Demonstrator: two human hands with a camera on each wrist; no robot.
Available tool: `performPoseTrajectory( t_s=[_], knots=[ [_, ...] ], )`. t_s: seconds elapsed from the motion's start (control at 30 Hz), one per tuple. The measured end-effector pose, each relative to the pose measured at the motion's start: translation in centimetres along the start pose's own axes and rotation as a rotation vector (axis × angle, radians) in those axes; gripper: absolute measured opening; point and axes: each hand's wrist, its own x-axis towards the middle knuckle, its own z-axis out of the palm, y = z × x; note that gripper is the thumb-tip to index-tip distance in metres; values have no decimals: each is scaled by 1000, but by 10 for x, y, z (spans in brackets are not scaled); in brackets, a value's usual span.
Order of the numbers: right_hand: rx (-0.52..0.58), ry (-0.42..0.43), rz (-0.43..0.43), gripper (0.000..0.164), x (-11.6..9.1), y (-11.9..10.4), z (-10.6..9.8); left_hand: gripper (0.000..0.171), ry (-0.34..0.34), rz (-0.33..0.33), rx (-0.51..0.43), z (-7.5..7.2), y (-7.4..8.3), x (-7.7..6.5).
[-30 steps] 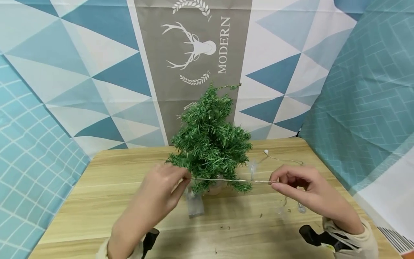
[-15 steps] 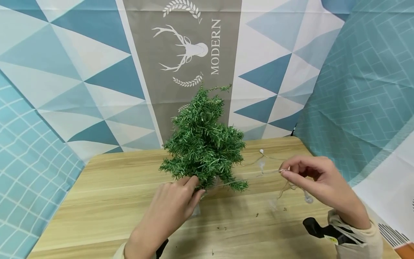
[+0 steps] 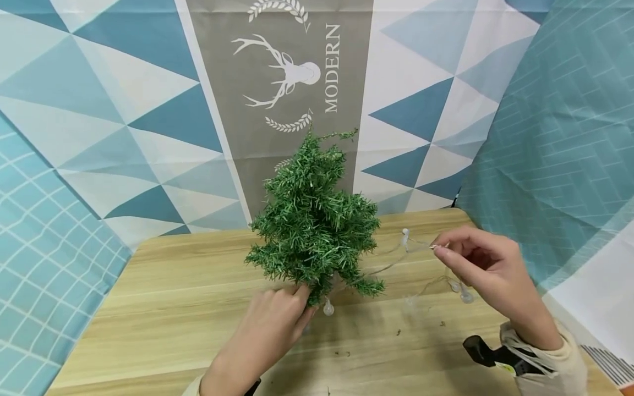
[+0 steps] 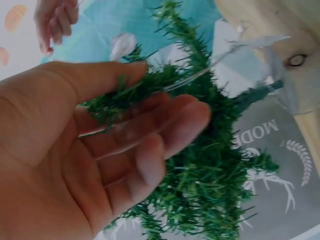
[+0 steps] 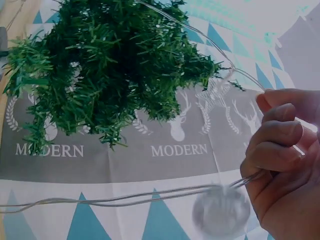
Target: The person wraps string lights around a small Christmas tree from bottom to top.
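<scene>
Tree (image 3: 314, 231) bristly; right hand (image 3: 482, 269) pinches thin wire (image 5: 206, 39); bulb (image 3: 328, 308) round, clear.

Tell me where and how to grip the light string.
Probably best pinch its thin wire between the tree and right hand, coming from the right side: that stretch is slender and exposed. Avoid the clear star hanging from it.

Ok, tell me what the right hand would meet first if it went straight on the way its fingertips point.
Probably the clear star on the wire just ahead of the right hand, with the green tree seemingly beyond it. Depth is unclear, so it might pass beside the star.
</scene>
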Motion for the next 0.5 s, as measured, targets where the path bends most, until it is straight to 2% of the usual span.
performPoseTrajectory(
  t_s=[0.13,0.2,0.27,0.37,0.5],
  knots=[
    [-5,87,-51,19,10,1,-3,19,6,-23,58,3,-1,-3],
    [-77,133,-53,15,18,2,-6,20,-3,-37,85,4,-2,-5],
    [-194,157,-27,12,25,3,-10,20,-5,-40,105,5,-3,-7],
    [-359,153,26,11,33,13,-18,19,17,-24,110,7,-5,-12],
    [-444,97,57,11,41,37,-34,17,51,-1,101,7,-9,-20]
  ],
)
